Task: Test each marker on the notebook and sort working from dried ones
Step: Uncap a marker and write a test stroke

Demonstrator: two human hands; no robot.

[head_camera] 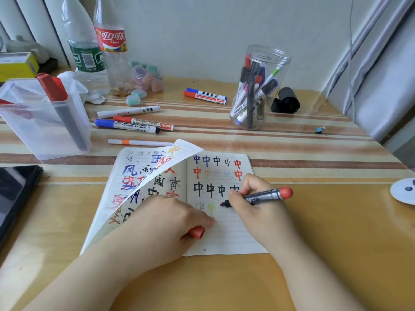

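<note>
An open notebook [226, 239] lies in front of me, its right page full of test characters in several colours. My right hand [253, 203] grips a dark marker with a red end [267, 195], tip down on the page. My left hand [170, 218] rests on the notebook and holds the red cap [197, 232]. One loose page curls up over the left side. A clear round jar [258, 90] holds several markers. A clear box [45, 117] at the left holds a large red-capped marker.
Loose markers lie on the striped table: a blue and red pair [205, 96] at the back, three [132, 122] left of centre, a thin white pen [139, 142]. Two plastic bottles [98, 48] stand back left. A black roll [285, 101] lies right of the jar, a dark tablet [15, 194] at the left edge.
</note>
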